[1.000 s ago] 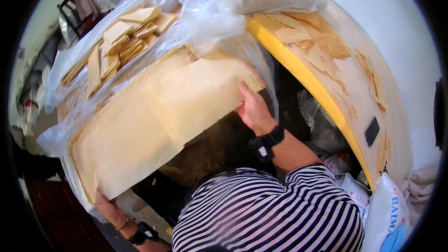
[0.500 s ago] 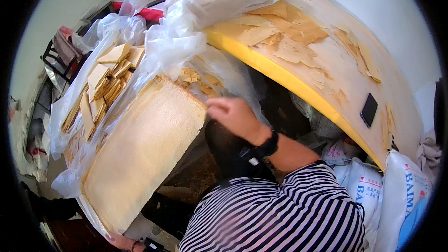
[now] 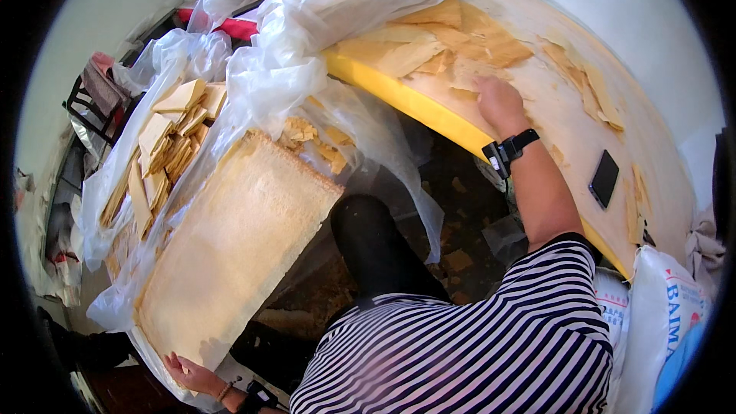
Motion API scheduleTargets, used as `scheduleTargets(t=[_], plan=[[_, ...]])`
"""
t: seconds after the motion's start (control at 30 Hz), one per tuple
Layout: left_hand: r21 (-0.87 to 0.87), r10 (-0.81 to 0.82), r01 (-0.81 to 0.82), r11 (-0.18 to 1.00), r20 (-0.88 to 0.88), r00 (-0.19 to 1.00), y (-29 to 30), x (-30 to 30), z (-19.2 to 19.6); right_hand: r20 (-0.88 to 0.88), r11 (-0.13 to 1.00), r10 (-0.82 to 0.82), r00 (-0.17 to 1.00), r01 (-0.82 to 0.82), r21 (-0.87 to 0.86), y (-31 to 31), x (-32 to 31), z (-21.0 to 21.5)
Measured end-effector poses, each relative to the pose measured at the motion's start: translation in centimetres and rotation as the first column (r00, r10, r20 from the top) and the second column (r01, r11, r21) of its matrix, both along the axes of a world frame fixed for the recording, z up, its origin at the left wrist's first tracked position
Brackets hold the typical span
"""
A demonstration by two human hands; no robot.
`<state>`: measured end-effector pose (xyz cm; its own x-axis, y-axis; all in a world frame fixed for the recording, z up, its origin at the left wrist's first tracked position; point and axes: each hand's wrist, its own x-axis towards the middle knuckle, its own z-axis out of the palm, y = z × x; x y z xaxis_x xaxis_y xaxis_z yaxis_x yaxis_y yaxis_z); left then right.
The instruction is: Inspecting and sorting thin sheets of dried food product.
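Sheet (image 3: 238, 230), 1: at left, edged by plastic (image 3: 111, 308). Left hand (image 3: 188, 374): at near corner, fingers loosely spread. Right hand (image 3: 501, 106): curled at scraps (image 3: 488, 37) on table (image 3: 652, 155); grasp cannot be told. Step, seemingly: scrap pickup; next move calls for light pinching.

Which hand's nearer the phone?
Right. The right hand is by the thin scraps, up-left of the phone; the left hand is far off, at the lower end of the large sheet.

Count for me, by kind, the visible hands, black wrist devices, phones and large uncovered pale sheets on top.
Left hand and right hand: 2
Black wrist devices: 2
Phone: 1
Large pale top sheet: 1
Total: 6
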<state>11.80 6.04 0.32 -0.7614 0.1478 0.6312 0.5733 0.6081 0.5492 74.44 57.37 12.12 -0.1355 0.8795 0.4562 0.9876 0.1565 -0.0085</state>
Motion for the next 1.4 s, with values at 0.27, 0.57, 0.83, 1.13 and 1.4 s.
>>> scheduleTargets(t=[0.27,0.57,0.83,1.13,1.4], plan=[[0.241,-0.268,0.183,0.953,0.391,0.880,1.9,4.2,4.0,-0.890,0.957,0.214,0.403,-0.270,0.108,-4.3,-6.9,5.3],[0.695,-0.888,0.555,0.457,0.391,0.241,12.7,10.3,11.4,-0.979,0.236,-0.180,0.092,-0.963,-0.134,-13.7,-26.2,3.5],[0.923,-0.883,0.226,0.311,0.369,-0.292,14.5,7.1,11.1,-0.924,-0.120,-0.185,0.334,-0.941,-0.316,-17.5,-34.2,1.7],[0.842,-0.751,0.413,0.348,0.514,-0.414,12.3,7.9,8.3,-0.880,-0.215,0.304,0.364,-0.874,-0.436,-17.8,-34.0,2.3],[0.956,-0.794,0.161,0.245,0.293,-0.532,12.1,9.9,7.6,-0.859,-0.265,0.369,0.356,-0.845,-0.464,-16.2,-33.2,0.9]])
